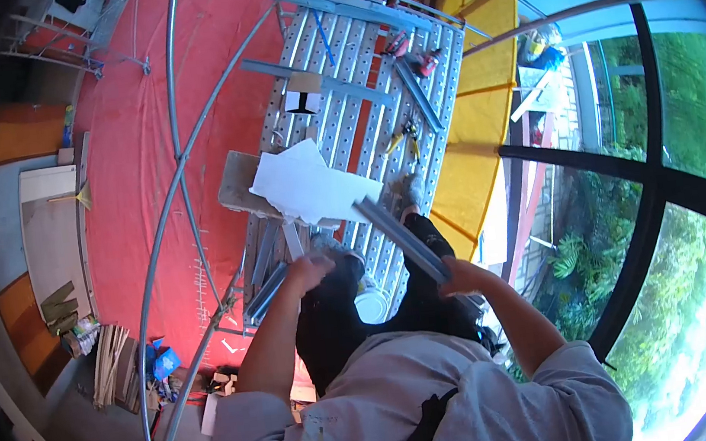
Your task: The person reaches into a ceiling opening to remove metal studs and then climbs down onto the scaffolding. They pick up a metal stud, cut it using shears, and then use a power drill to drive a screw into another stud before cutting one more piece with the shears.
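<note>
My right hand (pixel 462 278) is closed around the lower end of a grey metal channel (pixel 403 239). The channel slants up and left across my leg, its far tip at the edge of a white sheet (pixel 314 183). That sheet lies over a worn board or stool top (pixel 237 181). My left hand (pixel 312 271) is beside my left knee, slightly blurred, with its fingers stretched out and nothing visible in them. More metal channel pieces (pixel 267 291) lie just left of it.
I am on a perforated metal scaffold platform (pixel 341 43) with tube rails (pixel 180 153). Yellow-handled pliers (pixel 396 141), red tools (pixel 427 62) and a metal strip (pixel 419 95) lie ahead. A white bucket or tub (pixel 372 305) sits between my legs. Windows (pixel 649 178) line the right; red sheeting (pixel 135 176) lies below left.
</note>
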Demonstrator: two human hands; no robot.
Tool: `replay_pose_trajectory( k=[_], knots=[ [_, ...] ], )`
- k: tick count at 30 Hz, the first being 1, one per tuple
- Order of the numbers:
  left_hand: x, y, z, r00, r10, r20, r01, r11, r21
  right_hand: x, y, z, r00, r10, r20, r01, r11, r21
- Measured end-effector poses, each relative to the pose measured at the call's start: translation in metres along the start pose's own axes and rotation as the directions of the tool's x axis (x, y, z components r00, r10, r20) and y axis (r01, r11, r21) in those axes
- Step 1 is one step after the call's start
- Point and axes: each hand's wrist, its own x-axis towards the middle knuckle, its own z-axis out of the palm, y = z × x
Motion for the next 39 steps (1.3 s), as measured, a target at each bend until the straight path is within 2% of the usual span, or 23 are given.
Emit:
replay_pose_trajectory(
  k=[3, 6, 7, 9, 10, 11, 12, 13, 16, 19, 20, 21, 23, 25, 28, 30, 33, 35, 37, 39],
  knots=[
    [0.077, -0.028, -0.014, 0.916, -0.194, -0.350, 0.113, 0.965, -0.237, 0.066, -0.009, -0.030, 0.989, 0.049, -0.137, -0.034, 0.993, 0.116],
    [0.141, -0.073, -0.026, 0.852, -0.345, -0.393, 0.124, 0.863, -0.490, 0.139, 0.009, -0.039, 0.943, 0.054, -0.328, 0.027, 0.971, 0.238],
    [0.165, -0.087, -0.026, 0.803, -0.371, -0.467, 0.140, 0.879, -0.457, 0.162, 0.015, -0.044, 0.925, 0.039, -0.378, 0.047, 0.975, 0.218],
    [0.235, -0.144, -0.041, 0.804, -0.328, -0.496, 0.210, 0.937, -0.279, 0.199, 0.014, -0.069, 0.915, 0.010, -0.404, 0.069, 0.981, 0.179],
    [0.256, -0.151, -0.044, 0.806, -0.307, -0.505, 0.244, 0.951, -0.189, 0.220, 0.018, -0.080, 0.901, -0.007, -0.433, 0.078, 0.986, 0.147],
    [0.274, -0.159, -0.045, 0.806, -0.308, -0.505, 0.246, 0.951, -0.187, 0.241, 0.024, -0.090, 0.867, -0.057, -0.494, 0.122, 0.988, 0.099],
    [0.281, -0.149, -0.049, 0.807, -0.306, -0.505, 0.246, 0.952, -0.185, 0.263, 0.032, -0.100, 0.826, -0.109, -0.553, 0.163, 0.986, 0.048],
    [0.292, -0.139, -0.054, 0.807, -0.301, -0.508, 0.241, 0.953, -0.182, 0.280, 0.031, -0.115, 0.823, -0.121, -0.555, 0.139, 0.990, -0.011],
    [0.334, -0.132, -0.076, 0.799, -0.176, -0.575, 0.295, 0.948, 0.120, 0.341, 0.042, -0.145, 0.775, -0.225, -0.591, 0.214, 0.973, -0.088],
    [0.351, -0.114, -0.100, 0.726, -0.148, -0.671, 0.328, 0.933, 0.149, 0.402, 0.043, -0.162, 0.760, -0.286, -0.584, 0.210, 0.958, -0.196],
    [0.354, -0.110, -0.103, 0.697, -0.130, -0.705, 0.346, 0.922, 0.173, 0.422, 0.043, -0.163, 0.792, -0.298, -0.533, 0.230, 0.954, -0.192],
    [0.384, -0.143, -0.115, 0.686, -0.033, -0.727, 0.252, 0.948, 0.195, 0.441, 0.039, -0.164, 0.817, -0.313, -0.484, 0.251, 0.949, -0.189],
    [0.426, -0.176, -0.134, 0.721, -0.054, -0.690, 0.228, 0.960, 0.164, 0.474, 0.031, -0.148, 0.843, -0.312, -0.439, 0.255, 0.949, -0.184],
    [0.443, -0.177, -0.142, 0.726, -0.085, -0.683, 0.233, 0.964, 0.128, 0.505, 0.022, -0.116, 0.863, -0.298, -0.407, 0.271, 0.955, -0.123],
    [0.424, -0.133, -0.142, 0.712, -0.144, -0.687, 0.331, 0.932, 0.148, 0.530, -0.001, -0.064, 0.884, -0.358, -0.300, 0.362, 0.931, -0.045],
    [0.386, -0.087, -0.134, 0.730, -0.195, -0.655, 0.469, 0.840, 0.273, 0.564, -0.006, -0.028, 0.902, -0.355, -0.246, 0.337, 0.935, -0.112],
    [0.404, -0.118, -0.144, 0.792, -0.152, -0.591, 0.375, 0.885, 0.276, 0.559, -0.015, 0.004, 0.914, -0.359, -0.190, 0.334, 0.930, -0.152],
    [0.440, -0.156, -0.153, 0.736, -0.200, -0.647, 0.343, 0.934, 0.101, 0.555, -0.019, 0.014, 0.920, -0.329, -0.215, 0.299, 0.941, -0.160],
    [0.457, -0.181, -0.155, 0.718, -0.203, -0.666, 0.302, 0.953, 0.035, 0.554, -0.024, 0.022, 0.920, -0.305, -0.245, 0.274, 0.950, -0.153],
    [0.458, -0.192, -0.160, 0.739, -0.144, -0.658, 0.271, 0.958, 0.095, 0.557, -0.024, 0.026, 0.914, -0.287, -0.286, 0.265, 0.958, -0.115]
  ],
)
